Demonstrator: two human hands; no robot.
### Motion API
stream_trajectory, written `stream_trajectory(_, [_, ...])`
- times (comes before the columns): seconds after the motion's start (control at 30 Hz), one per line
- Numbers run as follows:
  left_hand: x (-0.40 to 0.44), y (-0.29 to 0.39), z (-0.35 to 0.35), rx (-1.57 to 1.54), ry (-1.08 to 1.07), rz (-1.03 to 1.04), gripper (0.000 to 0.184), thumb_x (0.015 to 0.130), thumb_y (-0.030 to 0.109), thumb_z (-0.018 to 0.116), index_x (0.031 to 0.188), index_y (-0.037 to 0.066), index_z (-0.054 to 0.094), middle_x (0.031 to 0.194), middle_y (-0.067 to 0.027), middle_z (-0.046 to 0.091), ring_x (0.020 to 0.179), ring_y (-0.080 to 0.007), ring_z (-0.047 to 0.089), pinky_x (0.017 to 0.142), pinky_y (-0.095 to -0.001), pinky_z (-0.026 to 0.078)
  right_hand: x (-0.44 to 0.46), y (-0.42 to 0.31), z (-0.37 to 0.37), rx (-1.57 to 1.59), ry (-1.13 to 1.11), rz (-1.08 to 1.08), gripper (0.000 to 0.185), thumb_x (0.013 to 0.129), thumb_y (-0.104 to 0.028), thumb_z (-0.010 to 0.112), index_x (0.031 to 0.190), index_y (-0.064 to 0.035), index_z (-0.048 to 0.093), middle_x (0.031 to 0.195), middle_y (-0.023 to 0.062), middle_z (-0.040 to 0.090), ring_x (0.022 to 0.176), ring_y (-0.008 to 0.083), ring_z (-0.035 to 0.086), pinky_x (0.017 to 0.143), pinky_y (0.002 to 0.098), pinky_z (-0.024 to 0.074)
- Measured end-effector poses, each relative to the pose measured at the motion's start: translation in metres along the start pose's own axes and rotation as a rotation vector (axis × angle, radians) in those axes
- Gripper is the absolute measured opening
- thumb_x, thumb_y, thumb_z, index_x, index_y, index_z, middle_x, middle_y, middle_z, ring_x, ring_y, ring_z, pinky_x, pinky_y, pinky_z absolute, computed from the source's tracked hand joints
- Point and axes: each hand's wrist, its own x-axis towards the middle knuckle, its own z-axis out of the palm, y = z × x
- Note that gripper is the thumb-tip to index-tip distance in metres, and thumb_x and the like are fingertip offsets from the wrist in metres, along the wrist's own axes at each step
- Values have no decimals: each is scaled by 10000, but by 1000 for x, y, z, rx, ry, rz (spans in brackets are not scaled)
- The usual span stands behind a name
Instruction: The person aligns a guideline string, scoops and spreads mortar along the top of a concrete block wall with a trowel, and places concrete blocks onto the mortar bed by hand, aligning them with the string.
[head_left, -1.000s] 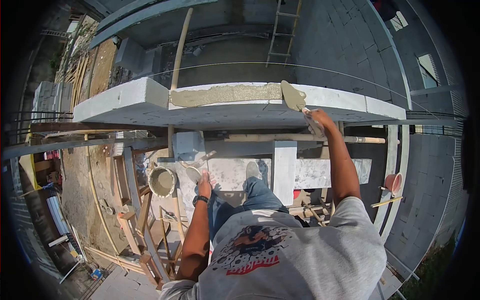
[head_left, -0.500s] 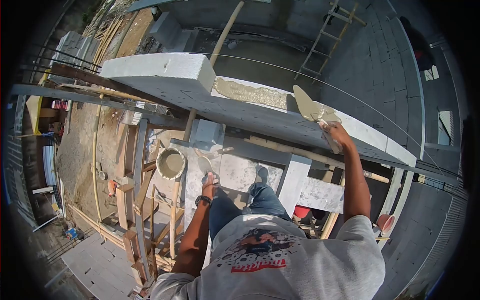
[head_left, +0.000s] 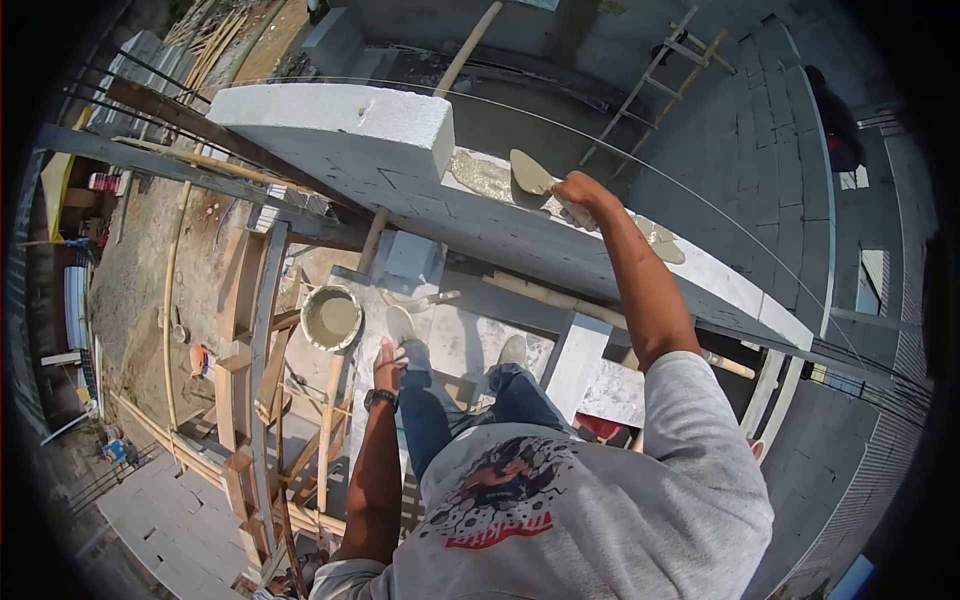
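Observation:
My right hand (head_left: 580,198) is wrapped round the handle of a trowel (head_left: 530,173), whose blade lies over the wall top. Grey mortar (head_left: 481,174) coats the wall top beside a raised white block (head_left: 335,112). More mortar (head_left: 662,240) lies farther right, partly behind my forearm. My left hand (head_left: 388,366) hangs low near my leg with its fingers apart, and nothing shows in it. Up and to its left stands a round bucket (head_left: 331,318) with grey mortar inside.
A thin string (head_left: 640,168) runs above the wall. Bamboo poles and a wooden frame (head_left: 233,390) stand at the left. A ladder (head_left: 655,85) leans beyond the wall. A hammer-like tool (head_left: 420,300) lies on the platform. Part of a person (head_left: 840,130) shows at upper right.
My right hand and the trowel have moved left along the wall top, towards the raised block. More mortar shows to their right. The view has turned, and my left hand sits slightly lower.

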Motion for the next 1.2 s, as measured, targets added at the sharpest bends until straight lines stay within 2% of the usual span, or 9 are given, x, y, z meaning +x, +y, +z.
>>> stream_trajectory(0.13, [9, -31, -12, -93, 48, -69, 844, 936, 757, 421, 1358, 37, 545, 1171, -113, 688, 803, -165, 642, 630, -297, 480, -8, 105, -60, 124, 136, 126, 370, 917, -291, 596, 861, 68, 665, 674, 186, 642, 549, 313, 656, 462, 473, 504])
stream_trajectory(0.17, [5, -33, -12, -44, 27, -82, 897, 920, 788, 403, 1419, 51, 514, 1198, -90, 672, 889, -208, 643, 837, -433, 488, -12, 130, -76, 78, 161, 150, 367, 915, -293, 596, 870, 64, 669, 678, 181, 644, 570, 311, 663, 476, 481, 508])
stream_trajectory(0.27, [-7, -33, 4, -90, 41, -97, 871, 921, 774, 430, 1381, 41, 534, 1182, -110, 684, 799, -158, 641, 650, -322, 478, -32, 189, -110, -35, 252, 231, 347, 885, -280, 613, 914, 57, 692, 736, 220, 681, 615, 358, 695, 545, 495, 530])
stream_trajectory(0.4, [-24, -28, 34, -90, 14, -50, 898, 918, 788, 407, 1403, 42, 522, 1216, -110, 682, 877, -198, 676, 812, -400, 488, -110, 217, -93, -599, 637, 17, 313, 831, -245, 639, 1034, -17, 710, 921, 275, 697, 838, 440, 702, 734, 482, 562])
stream_trajectory(0.53, [-18, -34, 56, -23, -107, -66, 897, 940, 775, 351, 1456, 52, 474, 1347, -149, 615, 1089, -269, 645, 941, -482, 468, -165, 198, -51, -659, 690, -114, 466, 794, -188, 664, 1244, -75, 624, 1055, 206, 606, 877, 417, 677, 751, 500, 567])
stream_trajectory(0.8, [3, -26, 51, -89, -142, -51, 859, 956, 749, 368, 1448, 55, 485, 1346, -160, 614, 1095, -275, 638, 854, -397, 469, -86, 75, 53, -744, 674, -445, 416, 887, -98, 567, 1301, -70, 595, 1074, 187, 562, 964, 359, 637, 729, 470, 575])
stream_trajectory(0.9, [6, -32, 26, -89, -45, -6, 799, 975, 707, 387, 1389, 40, 537, 1225, -136, 671, 945, -213, 668, 732, -330, 489, -56, 20, 83, -847, 668, -504, 402, 897, -111, 571, 1293, -41, 577, 1098, 206, 565, 966, 365, 643, 742, 467, 589])
stream_trajectory(1.07, [9, -37, -21, -98, 55, -44, 801, 981, 706, 371, 1335, 17, 575, 1121, -108, 700, 819, -167, 661, 662, -300, 491, -39, 4, 92, -922, 556, -308, 301, 916, -138, 574, 1153, 14, 680, 1121, 181, 589, 1005, 324, 652, 786, 431, 611])
stream_trajectory(1.2, [17, -53, -46, -117, 92, -75, 882, 933, 770, 404, 1354, 12, 567, 1111, -101, 699, 819, -158, 649, 665, -289, 485, -37, 78, 39, -1010, 530, -130, 244, 924, -135, 574, 1007, -7, 764, 1164, 202, 604, 1029, 354, 660, 808, 425, 591])
